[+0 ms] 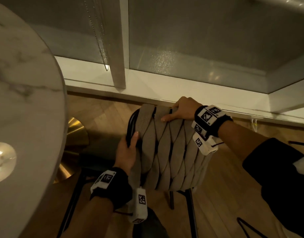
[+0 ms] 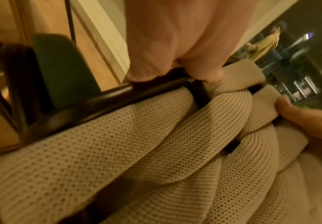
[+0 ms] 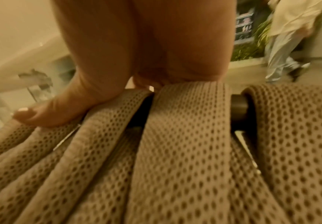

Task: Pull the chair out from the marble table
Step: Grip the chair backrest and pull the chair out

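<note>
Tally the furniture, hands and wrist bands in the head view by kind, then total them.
Marble table: 1
Chair: 1
Hands gripping the chair back, left hand and right hand: 2
Wrist bands with markers: 2
Total: 6

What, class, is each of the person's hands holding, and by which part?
Both hold the beige woven-strap chair: the left hand grips its black metal frame's side edge, the right hand grips the backrest's top rail.

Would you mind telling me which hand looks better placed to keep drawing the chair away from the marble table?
Probably the left hand: it grips the chair's black frame tube on the marble table side. The right hand only holds woven straps over the top rail.
</note>
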A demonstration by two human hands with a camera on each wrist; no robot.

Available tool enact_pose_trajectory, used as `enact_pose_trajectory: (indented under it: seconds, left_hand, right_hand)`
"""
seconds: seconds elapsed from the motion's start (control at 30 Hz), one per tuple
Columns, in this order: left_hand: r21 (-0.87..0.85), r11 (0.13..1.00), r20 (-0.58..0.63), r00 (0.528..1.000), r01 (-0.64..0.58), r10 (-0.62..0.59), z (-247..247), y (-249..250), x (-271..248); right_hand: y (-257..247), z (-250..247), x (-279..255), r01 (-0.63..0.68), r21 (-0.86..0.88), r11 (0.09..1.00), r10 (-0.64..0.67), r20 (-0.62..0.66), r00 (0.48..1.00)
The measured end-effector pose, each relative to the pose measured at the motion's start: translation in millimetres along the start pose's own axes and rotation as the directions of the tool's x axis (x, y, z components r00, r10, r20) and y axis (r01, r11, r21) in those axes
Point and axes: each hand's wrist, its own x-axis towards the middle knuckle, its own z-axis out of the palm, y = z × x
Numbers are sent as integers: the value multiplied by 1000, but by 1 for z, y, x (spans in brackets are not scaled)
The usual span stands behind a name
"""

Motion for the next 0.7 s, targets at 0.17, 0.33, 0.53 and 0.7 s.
enact_pose_trajectory:
  seconds: [0.17,0.33,0.53,0.7]
  left_hand:
    - [-23,987,2,987,-160,160,12,45,-17]
    - [-44,954,36,953,-298,300,12,59,-44]
    - [37,933,84,931,-359,355,-11,42,-80]
    - [185,760,170,782,-623,600,-32,60,-135]
  right_hand:
    - [-15,-56,-51,49,-3,999,-48,-176,983]
    - [-27,-78,-91,101,-58,993,-114,-322,940]
    - [-41,-46,-145,55,-162,985,-113,-378,919]
    - [-36,11,-202,45,-236,971,-144,-421,896]
